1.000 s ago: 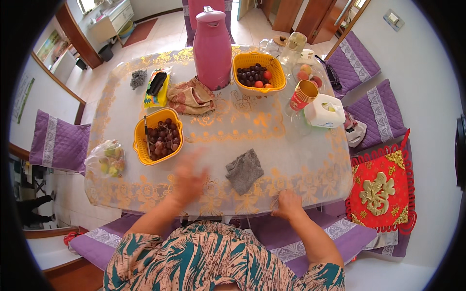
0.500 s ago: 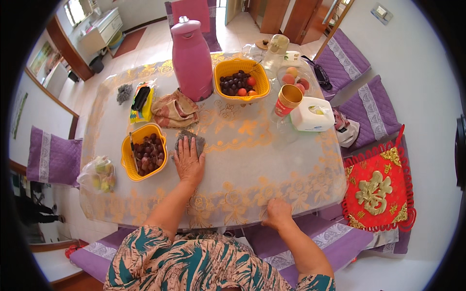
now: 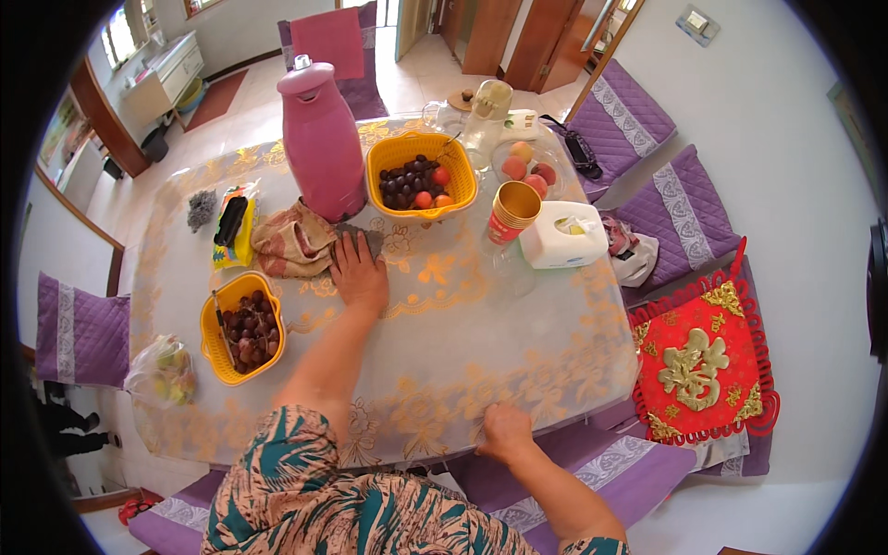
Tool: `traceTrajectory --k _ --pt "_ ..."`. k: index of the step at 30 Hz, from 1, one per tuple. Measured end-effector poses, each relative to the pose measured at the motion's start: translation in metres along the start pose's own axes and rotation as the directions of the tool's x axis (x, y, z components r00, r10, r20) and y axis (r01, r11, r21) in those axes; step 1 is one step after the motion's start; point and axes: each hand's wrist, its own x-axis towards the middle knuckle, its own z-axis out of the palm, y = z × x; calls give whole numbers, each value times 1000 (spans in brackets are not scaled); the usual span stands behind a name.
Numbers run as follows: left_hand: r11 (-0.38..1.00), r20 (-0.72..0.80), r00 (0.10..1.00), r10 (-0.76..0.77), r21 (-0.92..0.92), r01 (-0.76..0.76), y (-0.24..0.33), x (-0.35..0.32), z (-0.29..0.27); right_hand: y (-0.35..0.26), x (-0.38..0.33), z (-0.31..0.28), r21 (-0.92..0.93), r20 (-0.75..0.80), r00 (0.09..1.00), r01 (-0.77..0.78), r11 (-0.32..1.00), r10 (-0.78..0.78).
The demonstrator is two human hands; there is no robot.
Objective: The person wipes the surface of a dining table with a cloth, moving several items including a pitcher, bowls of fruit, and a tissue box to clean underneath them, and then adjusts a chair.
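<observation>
"One at a time, then: what is your left hand (image 3: pixel 362 270) doing?"
"It lies palm down on a grey cloth (image 3: pixel 372 240), fingers straight and slightly apart, spread over it and not wrapped around it."
"Where is that cloth?"
"On the gold-flowered tablecloth (image 3: pixel 453 338), just in front of the pink thermos jug (image 3: pixel 321 139), beside a crumpled tan-and-red rag (image 3: pixel 289 242). I cannot tell whether the two touch."
"And your right hand (image 3: pixel 507 433)?"
"Resting at the tablecloth's near edge, fingers curled; I cannot tell whether they grip it."
"Anything else near?"
"On my left, a yellow basket (image 3: pixel 214 340) of reddish grapes (image 3: pixel 250 335); beyond my fingers, to the right, a second yellow basket (image 3: pixel 407 146) with dark grapes (image 3: pixel 404 185) and red fruit (image 3: pixel 441 176)."
</observation>
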Motion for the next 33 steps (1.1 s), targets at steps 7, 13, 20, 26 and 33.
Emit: traceTrajectory --k 7,13,20,26,33 --pt "883 157 873 462 -176 -435 83 -36 17 2 -3 1 19 -14 1000 -3 1000 3" --pt "860 177 845 504 -197 -471 101 -3 26 2 -3 0 106 -35 999 9 994 -6" --pt "716 265 667 697 -324 -619 79 -64 -11 0 -3 -2 74 26 999 -24 997 22" --pt "575 326 475 817 -521 -631 6 -170 -86 3 -3 1 34 19 1000 -2 999 2" --pt "946 170 933 317 -126 -298 -85 -116 -71 3 -5 0 56 19 999 -29 998 28"
